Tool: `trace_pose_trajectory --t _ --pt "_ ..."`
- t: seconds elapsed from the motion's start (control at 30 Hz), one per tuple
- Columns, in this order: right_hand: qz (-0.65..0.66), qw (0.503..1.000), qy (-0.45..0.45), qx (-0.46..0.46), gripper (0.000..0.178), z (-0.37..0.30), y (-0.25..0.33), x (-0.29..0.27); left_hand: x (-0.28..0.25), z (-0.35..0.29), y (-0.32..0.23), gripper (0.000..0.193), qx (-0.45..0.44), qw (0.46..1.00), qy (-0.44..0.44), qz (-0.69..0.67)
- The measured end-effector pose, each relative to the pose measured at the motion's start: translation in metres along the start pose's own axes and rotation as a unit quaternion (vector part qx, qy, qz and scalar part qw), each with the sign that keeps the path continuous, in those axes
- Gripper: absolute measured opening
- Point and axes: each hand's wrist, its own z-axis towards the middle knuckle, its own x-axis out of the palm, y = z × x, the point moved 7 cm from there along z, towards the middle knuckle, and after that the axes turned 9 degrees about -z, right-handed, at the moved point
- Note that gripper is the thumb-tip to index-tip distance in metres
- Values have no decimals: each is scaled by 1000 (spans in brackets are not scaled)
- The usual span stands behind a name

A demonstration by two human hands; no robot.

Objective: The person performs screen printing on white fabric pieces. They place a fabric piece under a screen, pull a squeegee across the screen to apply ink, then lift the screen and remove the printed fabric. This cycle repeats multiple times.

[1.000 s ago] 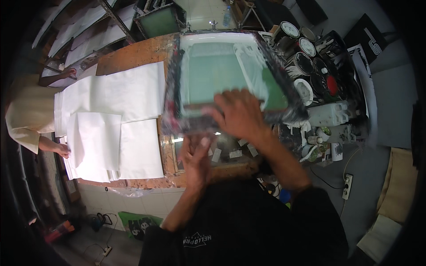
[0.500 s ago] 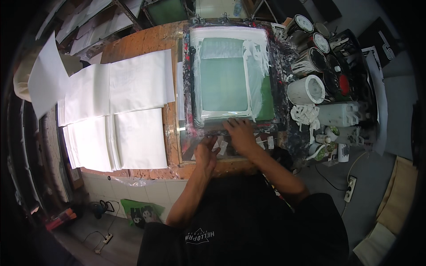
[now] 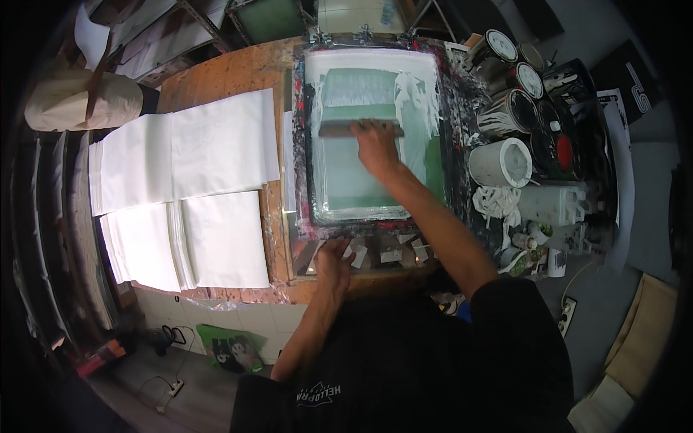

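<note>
Currently, fingers of the right hand grasp a squeegee across the screen; the left hand curls by its near edge, grip unclear. White sheets lie left on the wooden table, cans right.

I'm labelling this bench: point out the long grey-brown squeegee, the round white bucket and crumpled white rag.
Long grey-brown squeegee [image 3: 336,130]: head view, bar beside the right hand [image 3: 377,147].
Round white bucket [image 3: 486,165]: head view, outer wall.
Crumpled white rag [image 3: 497,204]: head view, middle folds.
</note>
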Motion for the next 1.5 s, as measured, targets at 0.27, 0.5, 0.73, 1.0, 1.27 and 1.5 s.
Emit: trace_pose_trajectory --t 0.27,0.5,0.73,1.0,1.27,1.5 --pt "104 984 129 -62 46 -1 -4 -47 -9 0 2 19 -11 999 19 -36" --pt "87 993 24 -74 48 -141 64 -141 10 -32 -20 21 3 995 87 -56" --pt "34 990 -100 -95 31 -100 64 -213 76 -92 -87 20 61 967 238 -71" --pt "-9 996 -34 -77 28 29 30 -313 157 -75 -189 40 341 889 244 182" --pt "15 997 49 -63 36 104 26 -370 79 77 -163 22 468 562 -229 642" --pt "-77 987 -19 -140 48 133 17 -396 112 60 -161 17 503 623 -120 587"
